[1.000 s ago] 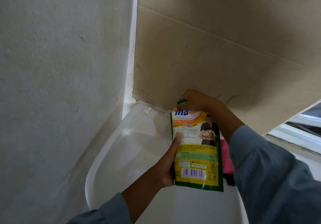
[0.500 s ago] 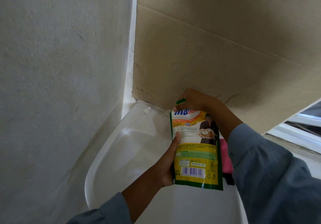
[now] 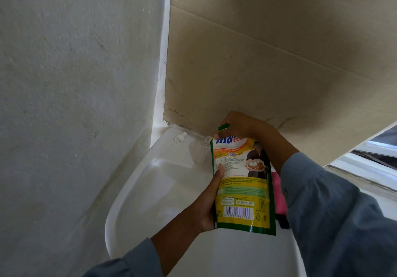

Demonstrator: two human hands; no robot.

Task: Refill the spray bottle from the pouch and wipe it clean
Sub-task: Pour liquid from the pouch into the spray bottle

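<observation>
A yellow and green refill pouch (image 3: 242, 186) stands upright over the white tray (image 3: 150, 190). My left hand (image 3: 209, 203) grips its left side, thumb on the printed face. My right hand (image 3: 238, 126) pinches the pouch's green top corner. Just behind the pouch's upper left edge stands a small clear bottle (image 3: 198, 151), partly hidden. Its white spray head with a thin tube (image 3: 179, 138) lies on the tray's far rim.
A pink cloth (image 3: 279, 193) shows behind the pouch on the right, with a dark object under it. A white wall rises on the left. A brown cardboard sheet (image 3: 268, 62) stands at the back.
The pouch has shifted very slightly upward. Both hands keep the same grip.
</observation>
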